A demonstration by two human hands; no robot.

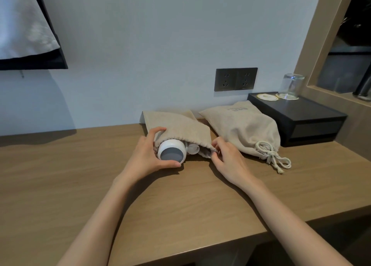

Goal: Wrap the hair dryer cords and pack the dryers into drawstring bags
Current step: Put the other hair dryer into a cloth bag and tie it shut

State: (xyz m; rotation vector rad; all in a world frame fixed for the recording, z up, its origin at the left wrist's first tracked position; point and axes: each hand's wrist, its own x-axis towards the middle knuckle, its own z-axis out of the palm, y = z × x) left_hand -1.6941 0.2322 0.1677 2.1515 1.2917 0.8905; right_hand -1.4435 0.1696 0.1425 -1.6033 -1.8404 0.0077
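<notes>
Pale wall [160, 44] with dark double socket [235, 79]; wooden desk [80, 185]; perhaps a mirror [345, 64].

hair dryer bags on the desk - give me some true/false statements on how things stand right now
1. The left hand grips the round end of the hair dryer. True.
2. The hair dryer is fully inside the open bag. False: its white end sticks out of the mouth.
3. The right hand hangs free, touching nothing. False: it pinches the open bag's rim.
4. The tied bag is closed with a knotted drawstring. True.
5. Something is plugged in at the wall. False: both outlets of the wall socket are free.
</notes>
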